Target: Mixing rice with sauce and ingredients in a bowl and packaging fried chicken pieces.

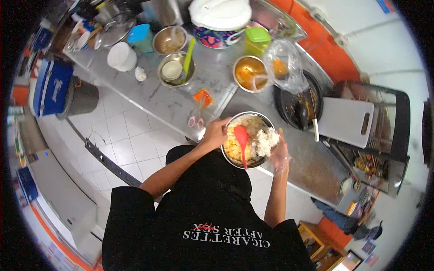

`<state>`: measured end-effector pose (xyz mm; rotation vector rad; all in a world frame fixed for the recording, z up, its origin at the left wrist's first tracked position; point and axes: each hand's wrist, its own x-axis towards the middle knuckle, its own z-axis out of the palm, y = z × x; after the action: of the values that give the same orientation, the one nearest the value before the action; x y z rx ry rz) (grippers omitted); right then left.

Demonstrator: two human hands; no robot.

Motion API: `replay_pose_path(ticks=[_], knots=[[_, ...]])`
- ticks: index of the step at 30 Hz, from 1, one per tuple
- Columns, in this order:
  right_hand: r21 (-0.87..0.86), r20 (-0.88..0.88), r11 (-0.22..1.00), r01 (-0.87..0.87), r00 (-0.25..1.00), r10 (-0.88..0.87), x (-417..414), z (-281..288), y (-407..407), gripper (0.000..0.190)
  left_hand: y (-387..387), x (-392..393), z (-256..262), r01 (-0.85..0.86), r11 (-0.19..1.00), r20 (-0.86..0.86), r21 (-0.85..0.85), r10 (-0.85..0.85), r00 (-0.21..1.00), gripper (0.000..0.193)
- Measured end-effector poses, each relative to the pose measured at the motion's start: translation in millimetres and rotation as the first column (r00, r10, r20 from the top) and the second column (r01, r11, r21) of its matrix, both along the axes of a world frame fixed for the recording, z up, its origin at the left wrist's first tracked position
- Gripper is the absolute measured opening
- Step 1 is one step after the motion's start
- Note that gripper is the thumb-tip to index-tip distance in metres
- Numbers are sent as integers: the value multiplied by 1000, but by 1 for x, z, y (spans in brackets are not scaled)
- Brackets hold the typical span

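A round bowl (232,164) with a dark inner wall is before me, partly over the steel table's front edge. My left hand (216,134) grips its left rim. Yellowish rice (233,149) fills the left part, paler rice (247,121) the far part. On the rice rests a red spoon (241,137), handle towards me. My right hand (280,156), in a clear plastic glove, cups a clump of white rice (268,140) over the bowl's right rim. That hand's fingers are partly hidden by the clump.
Pink-handled scissors (196,122) lie left of the bowl by an orange sauce smear (205,97). Beyond stand a metal bowl of orange sauce (249,71) and a plastic bag (288,67). A black pan (291,108), a knife (315,127) and a cutting board (346,118) sit right.
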<state>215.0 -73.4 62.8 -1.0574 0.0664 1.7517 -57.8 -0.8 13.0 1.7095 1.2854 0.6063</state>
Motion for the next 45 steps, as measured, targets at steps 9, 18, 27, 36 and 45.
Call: replay_pose_path(ticks=[9,18,27,36,45], knots=[[110,-44,989,101,994,-96,-11,24,28,43,38,-87,-7,-455,889,181,-58,457,871,23],[537,141,825,-178,983,120,-193,47,171,54,178,-202,-2,-553,697,-157,457,675,721,20],[484,344,762,-429,894,285,-313,-86,329,25,186,-213,-44,-642,752,-61,149,655,753,26],[-134,954,643,-754,-273,-121,-319,-28,276,16,177,-228,-19,-528,774,-151,349,602,784,18],[-101,858,282,-954,-227,-460,-316,-69,348,35,185,-207,-11,-526,758,-92,386,599,796,18]])
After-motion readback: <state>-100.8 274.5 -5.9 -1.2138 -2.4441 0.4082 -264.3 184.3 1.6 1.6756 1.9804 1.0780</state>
